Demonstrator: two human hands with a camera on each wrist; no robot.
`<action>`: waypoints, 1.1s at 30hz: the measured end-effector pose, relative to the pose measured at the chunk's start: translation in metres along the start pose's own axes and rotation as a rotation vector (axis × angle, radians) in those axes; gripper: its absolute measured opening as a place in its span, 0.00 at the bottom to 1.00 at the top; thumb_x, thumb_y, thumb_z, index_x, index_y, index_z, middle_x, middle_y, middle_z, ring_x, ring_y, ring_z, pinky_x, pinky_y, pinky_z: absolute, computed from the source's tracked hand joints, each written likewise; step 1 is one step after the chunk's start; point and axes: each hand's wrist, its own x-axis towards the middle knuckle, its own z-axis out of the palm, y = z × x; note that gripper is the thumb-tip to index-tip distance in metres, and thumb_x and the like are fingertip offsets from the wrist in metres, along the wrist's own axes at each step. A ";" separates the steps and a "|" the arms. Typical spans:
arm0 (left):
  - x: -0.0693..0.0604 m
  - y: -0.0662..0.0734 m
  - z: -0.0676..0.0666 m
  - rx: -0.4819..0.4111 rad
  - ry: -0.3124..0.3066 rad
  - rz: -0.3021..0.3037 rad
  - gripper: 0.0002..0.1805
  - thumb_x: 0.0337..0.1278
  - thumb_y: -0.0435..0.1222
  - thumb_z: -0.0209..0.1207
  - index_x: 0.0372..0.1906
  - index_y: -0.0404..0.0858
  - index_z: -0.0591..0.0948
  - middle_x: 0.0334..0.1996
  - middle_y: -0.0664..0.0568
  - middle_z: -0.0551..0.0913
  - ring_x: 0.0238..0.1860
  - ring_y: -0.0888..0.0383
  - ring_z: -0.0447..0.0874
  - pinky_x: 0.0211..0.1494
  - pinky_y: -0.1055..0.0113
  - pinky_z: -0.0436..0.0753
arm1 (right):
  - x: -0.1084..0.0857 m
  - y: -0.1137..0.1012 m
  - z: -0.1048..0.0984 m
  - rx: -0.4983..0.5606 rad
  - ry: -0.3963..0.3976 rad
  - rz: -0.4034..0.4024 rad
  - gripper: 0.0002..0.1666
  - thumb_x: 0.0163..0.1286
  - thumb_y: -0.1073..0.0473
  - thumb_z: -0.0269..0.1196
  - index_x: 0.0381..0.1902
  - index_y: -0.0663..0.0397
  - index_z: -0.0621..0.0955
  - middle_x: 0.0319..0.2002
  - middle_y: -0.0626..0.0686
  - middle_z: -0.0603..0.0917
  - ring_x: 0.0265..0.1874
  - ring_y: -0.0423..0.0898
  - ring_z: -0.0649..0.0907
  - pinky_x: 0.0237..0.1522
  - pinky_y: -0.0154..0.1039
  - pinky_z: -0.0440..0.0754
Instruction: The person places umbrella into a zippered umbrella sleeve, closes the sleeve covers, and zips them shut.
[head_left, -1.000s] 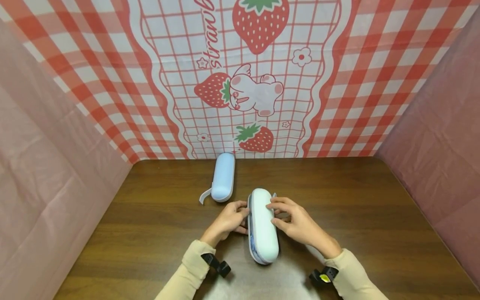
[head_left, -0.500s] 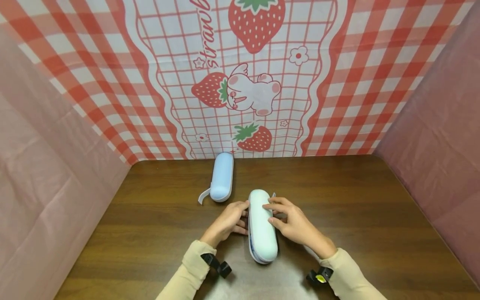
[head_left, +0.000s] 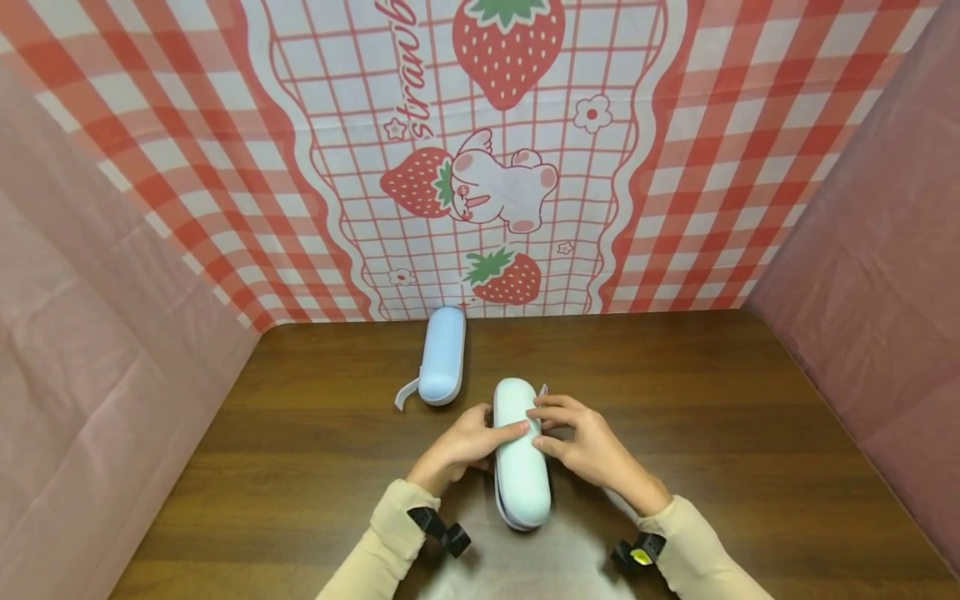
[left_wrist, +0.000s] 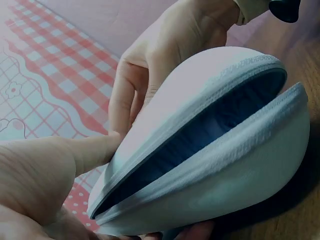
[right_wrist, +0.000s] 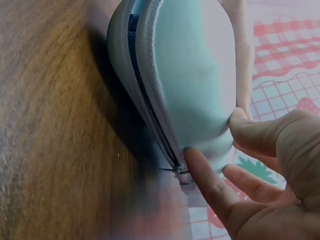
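By the left hand [head_left: 474, 439] the mint case [head_left: 522, 482] is gripped, the thumb being laid across its upper shell and fingers being tucked below; by the right hand [head_left: 591, 439] the opposite side is held, thumb and bent fingertips being set on the same shell, close to a small strap [head_left: 543, 389] at the far end. The case is held lengthwise between the hands, over the wooden table [head_left: 315, 475] (whether it is touched by the tabletop cannot be told); its zipper is parted along one side, and a dark blue lining [left_wrist: 200, 132] is shown in the gap. A blue case [head_left: 442, 354] is placed farther back, apart from both hands, its pale strap [head_left: 407, 392] being curled out to one side; behind it a red-and-white checked cloth [head_left: 720, 167] is hung, printed with strawberries; on each wrist a black camera [head_left: 453, 540] is worn over a cream sleeve [head_left: 367, 554].
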 end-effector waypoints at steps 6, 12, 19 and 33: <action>0.000 -0.001 0.001 -0.020 0.013 0.033 0.41 0.63 0.48 0.68 0.66 0.25 0.63 0.54 0.35 0.77 0.44 0.49 0.86 0.45 0.55 0.88 | 0.002 -0.002 0.001 0.026 0.032 -0.037 0.23 0.61 0.68 0.75 0.55 0.60 0.86 0.61 0.63 0.82 0.43 0.53 0.89 0.45 0.51 0.88; 0.003 -0.002 0.001 -0.042 0.039 0.087 0.44 0.60 0.46 0.70 0.68 0.24 0.61 0.57 0.33 0.75 0.48 0.47 0.84 0.50 0.56 0.86 | 0.002 -0.006 0.002 0.029 0.061 -0.068 0.24 0.61 0.67 0.75 0.56 0.60 0.86 0.62 0.62 0.82 0.44 0.53 0.90 0.46 0.53 0.88; 0.002 0.005 -0.004 -0.073 0.070 0.091 0.47 0.55 0.44 0.70 0.71 0.25 0.60 0.60 0.33 0.74 0.52 0.46 0.82 0.55 0.52 0.84 | 0.006 -0.014 -0.008 0.080 0.112 -0.088 0.22 0.62 0.72 0.72 0.55 0.61 0.85 0.56 0.62 0.85 0.43 0.51 0.89 0.42 0.39 0.89; -0.006 0.021 -0.017 -0.220 0.050 0.143 0.42 0.56 0.41 0.67 0.73 0.32 0.64 0.62 0.35 0.75 0.54 0.46 0.80 0.56 0.49 0.82 | 0.019 -0.024 -0.023 0.083 0.187 0.059 0.14 0.67 0.66 0.71 0.50 0.63 0.87 0.44 0.58 0.90 0.44 0.48 0.89 0.45 0.36 0.88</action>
